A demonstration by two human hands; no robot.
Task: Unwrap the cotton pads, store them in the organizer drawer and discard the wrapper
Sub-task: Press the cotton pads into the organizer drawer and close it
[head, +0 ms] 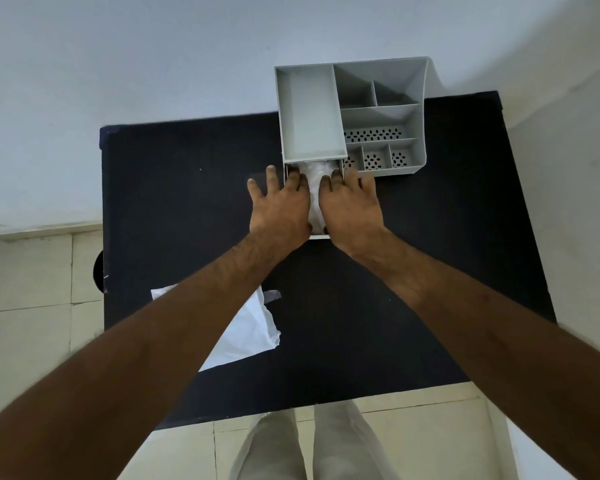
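The person is working on the storing step: both hands are lying flat, palms down, over the pulled-out drawer (317,235) of the grey organizer (418,133). The left hand (281,206) is spreading its fingers, with two of them reaching past the drawer's left side onto the dark worktop (174,188). The right hand (350,206) is pressing beside it, fingers open and not clenched. Neither hand is grasping anything; they are only resting on the white cotton pads (314,188), which are showing in the gap between them, inside the drawer.

In my judgement the pads are already in, and the hands are settling them low enough for the drawer to close. The next move is probably calling for lifting the hands off and pushing the drawer front straight back under the organizer, then taking the white wrapper (246,327), which is lying on the worktop near the front edge, partly under the left forearm.

The organizer is standing at the far edge of the worktop, close to the wall, so a hard push could shift it. The left half of the worktop is giving free room.
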